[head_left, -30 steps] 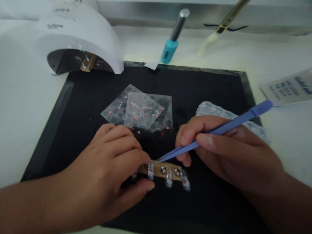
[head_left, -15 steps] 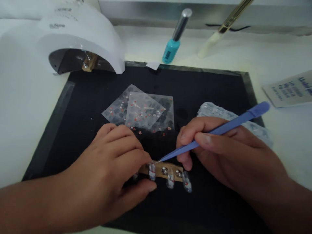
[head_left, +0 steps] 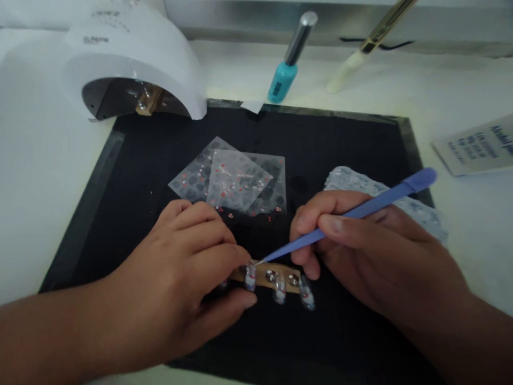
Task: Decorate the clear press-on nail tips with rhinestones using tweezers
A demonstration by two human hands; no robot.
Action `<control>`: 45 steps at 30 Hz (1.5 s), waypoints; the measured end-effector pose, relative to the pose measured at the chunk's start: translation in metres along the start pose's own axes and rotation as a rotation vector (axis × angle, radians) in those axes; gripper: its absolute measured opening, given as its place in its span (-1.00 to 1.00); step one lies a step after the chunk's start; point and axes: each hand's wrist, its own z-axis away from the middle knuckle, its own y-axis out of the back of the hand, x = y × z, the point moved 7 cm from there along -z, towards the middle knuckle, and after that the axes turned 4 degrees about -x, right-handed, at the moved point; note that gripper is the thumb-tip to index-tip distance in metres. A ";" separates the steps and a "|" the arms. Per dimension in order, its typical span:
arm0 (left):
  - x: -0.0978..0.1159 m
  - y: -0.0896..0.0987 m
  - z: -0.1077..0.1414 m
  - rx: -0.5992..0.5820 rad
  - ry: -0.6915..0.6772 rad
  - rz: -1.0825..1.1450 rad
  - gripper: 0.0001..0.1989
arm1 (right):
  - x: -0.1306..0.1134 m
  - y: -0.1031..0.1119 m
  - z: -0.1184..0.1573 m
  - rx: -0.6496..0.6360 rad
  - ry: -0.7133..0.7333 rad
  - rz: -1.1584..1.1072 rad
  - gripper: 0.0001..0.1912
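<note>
My left hand (head_left: 192,272) is closed around the left end of a wooden strip (head_left: 262,274), its fingers and thumb on either side of it. Several clear nail tips with red and white specks stand off the strip's near side; one nail tip (head_left: 250,278) is beside my left fingertips, another (head_left: 306,294) at the right end. Blue tweezers (head_left: 344,218) are pinched in my right hand (head_left: 360,246), their points at the upper end of the nail tip near my left index finger. Whether the points hold anything is too small to tell.
Two clear sheets with red specks (head_left: 240,182) lie on the black mat (head_left: 340,139). Behind are a white lamp (head_left: 160,48) with a wooden block inside, a teal bottle (head_left: 282,83) and a brush (head_left: 364,48). A bumpy clear sheet (head_left: 352,179) and a white packet (head_left: 476,147) lie right.
The tweezers and my right hand have shifted very slightly, with the tweezers' rear end a little further left. The wooden strip looks slightly higher in view, and my left hand keeps its hold.
</note>
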 end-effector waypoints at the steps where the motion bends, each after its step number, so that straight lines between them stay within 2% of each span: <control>1: 0.000 0.000 0.000 0.003 0.000 -0.002 -0.89 | 0.000 0.000 0.000 0.010 -0.003 0.005 -0.89; 6: -0.001 -0.001 -0.001 0.009 -0.007 -0.006 -0.90 | -0.001 0.000 0.000 0.059 -0.008 0.043 -0.88; 17: -0.001 -0.001 -0.001 -0.004 -0.008 -0.016 -0.89 | -0.001 -0.001 -0.001 0.050 -0.007 0.019 -0.86; 29: -0.001 -0.001 -0.002 -0.001 -0.004 -0.020 -0.90 | 0.000 -0.001 0.002 0.118 -0.043 0.068 -0.90; 45: -0.002 -0.002 -0.001 -0.022 0.010 -0.009 -0.87 | 0.002 -0.003 0.002 0.103 -0.090 0.052 -0.84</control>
